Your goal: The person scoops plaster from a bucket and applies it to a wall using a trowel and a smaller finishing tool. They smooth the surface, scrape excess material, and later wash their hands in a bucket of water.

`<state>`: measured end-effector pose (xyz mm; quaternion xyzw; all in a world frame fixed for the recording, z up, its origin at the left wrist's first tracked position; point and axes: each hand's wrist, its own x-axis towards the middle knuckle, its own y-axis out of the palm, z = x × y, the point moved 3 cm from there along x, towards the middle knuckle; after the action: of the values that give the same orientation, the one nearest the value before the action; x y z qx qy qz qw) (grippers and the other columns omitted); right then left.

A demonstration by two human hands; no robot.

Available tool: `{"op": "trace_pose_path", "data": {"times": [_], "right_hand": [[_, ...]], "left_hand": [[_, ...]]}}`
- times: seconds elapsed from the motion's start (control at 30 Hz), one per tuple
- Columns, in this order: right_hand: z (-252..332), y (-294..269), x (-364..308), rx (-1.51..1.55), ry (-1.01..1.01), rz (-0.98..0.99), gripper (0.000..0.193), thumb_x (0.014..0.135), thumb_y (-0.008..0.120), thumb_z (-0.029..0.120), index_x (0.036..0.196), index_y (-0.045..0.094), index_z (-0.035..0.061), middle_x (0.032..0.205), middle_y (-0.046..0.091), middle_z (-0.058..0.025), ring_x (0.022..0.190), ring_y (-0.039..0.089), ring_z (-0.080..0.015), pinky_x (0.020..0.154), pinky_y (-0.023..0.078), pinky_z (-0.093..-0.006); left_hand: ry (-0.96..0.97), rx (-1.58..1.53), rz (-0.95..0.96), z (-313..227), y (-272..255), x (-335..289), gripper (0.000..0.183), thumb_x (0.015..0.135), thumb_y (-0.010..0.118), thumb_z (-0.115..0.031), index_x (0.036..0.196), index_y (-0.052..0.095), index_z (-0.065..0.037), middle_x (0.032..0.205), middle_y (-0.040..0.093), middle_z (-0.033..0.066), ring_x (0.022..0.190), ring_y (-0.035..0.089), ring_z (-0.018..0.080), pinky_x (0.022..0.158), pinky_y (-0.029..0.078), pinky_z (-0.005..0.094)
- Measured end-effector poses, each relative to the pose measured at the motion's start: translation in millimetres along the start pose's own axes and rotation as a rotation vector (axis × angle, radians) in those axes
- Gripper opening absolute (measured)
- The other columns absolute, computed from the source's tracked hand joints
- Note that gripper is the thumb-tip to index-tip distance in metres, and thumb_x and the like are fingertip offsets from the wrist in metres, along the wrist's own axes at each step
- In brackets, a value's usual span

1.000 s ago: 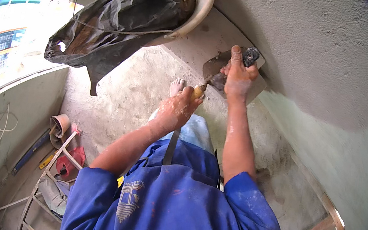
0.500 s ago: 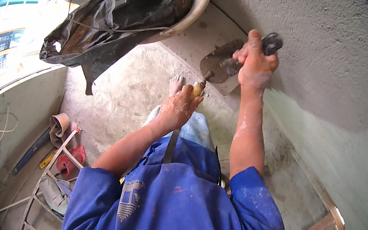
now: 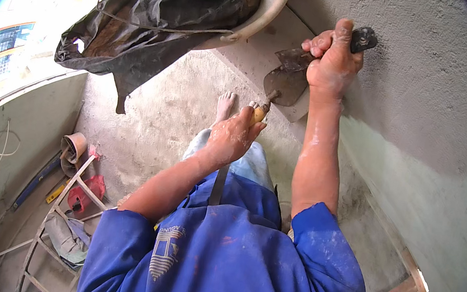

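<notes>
The left hand's grip (image 3: 233,137) was closed around the yellow handle of a trowel (image 3: 285,87), whose dark, rounded blade pointed up and to the right, over a pale board (image 3: 246,58). Just above that blade was the blade of a dark-handled tool (image 3: 365,40); whether the two touched could not be told. The right hand (image 3: 335,62) was clamped around the tool's handle, beside the grey plastered wall (image 3: 417,70). The step looked like working mortar between the blades; the next move seemed to call for steady, level control of both.
</notes>
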<state>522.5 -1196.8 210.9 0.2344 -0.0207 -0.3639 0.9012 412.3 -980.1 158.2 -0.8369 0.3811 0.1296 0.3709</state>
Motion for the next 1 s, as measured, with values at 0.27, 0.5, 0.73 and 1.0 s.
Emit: {"op": "trace_pose_path", "data": {"times": [0.27, 0.5, 0.73, 1.0], "right_hand": [[-40, -15, -25, -0.138, 0.15, -0.158, 0.04, 0.091, 0.075, 0.034, 0.071, 0.052, 0.0072, 0.053, 0.045, -0.0016, 0.044, 0.043, -0.0129, 0.046, 0.047, -0.0336], [-86, -29, -47, -0.145, 0.333, -0.199, 0.036, 0.093, 0.071, 0.03, 0.077, 0.048, 0.0064, 0.056, 0.047, -0.0014, 0.043, 0.041, -0.0127, 0.045, 0.046, -0.0348], [-19, -1, -9, -0.122, 0.029, -0.053, 0.042, 0.092, 0.073, 0.034, 0.068, 0.05, 0.0086, 0.052, 0.047, -0.0009, 0.043, 0.045, -0.0127, 0.045, 0.047, -0.0331], [-40, -1, -33, -0.295, 0.251, -0.118, 0.038, 0.092, 0.074, 0.032, 0.073, 0.051, 0.008, 0.053, 0.043, 0.0001, 0.043, 0.041, -0.012, 0.046, 0.046, -0.0336]], "left_hand": [[-0.005, -0.012, -0.02, -7, -7, 2, 0.04, 0.1, 0.054, -0.04, 0.116, 0.048, -0.004, 0.091, 0.068, 0.0257, 0.089, 0.066, 0.045, 0.08, 0.049, 0.0543], [-0.014, 0.02, 0.005, -8, -9, 1, 0.042, 0.1, 0.055, -0.039, 0.12, 0.048, -0.003, 0.092, 0.069, 0.0257, 0.086, 0.067, 0.0459, 0.078, 0.051, 0.0529], [-0.021, 0.023, -0.003, -6, -10, 1, 0.046, 0.1, 0.055, -0.04, 0.126, 0.046, -0.003, 0.092, 0.069, 0.0256, 0.087, 0.067, 0.0462, 0.077, 0.051, 0.053], [-0.058, 0.036, 0.063, -8, -13, 1, 0.049, 0.099, 0.057, -0.039, 0.13, 0.044, -0.003, 0.097, 0.068, 0.0269, 0.086, 0.067, 0.0448, 0.077, 0.052, 0.0517]]}}
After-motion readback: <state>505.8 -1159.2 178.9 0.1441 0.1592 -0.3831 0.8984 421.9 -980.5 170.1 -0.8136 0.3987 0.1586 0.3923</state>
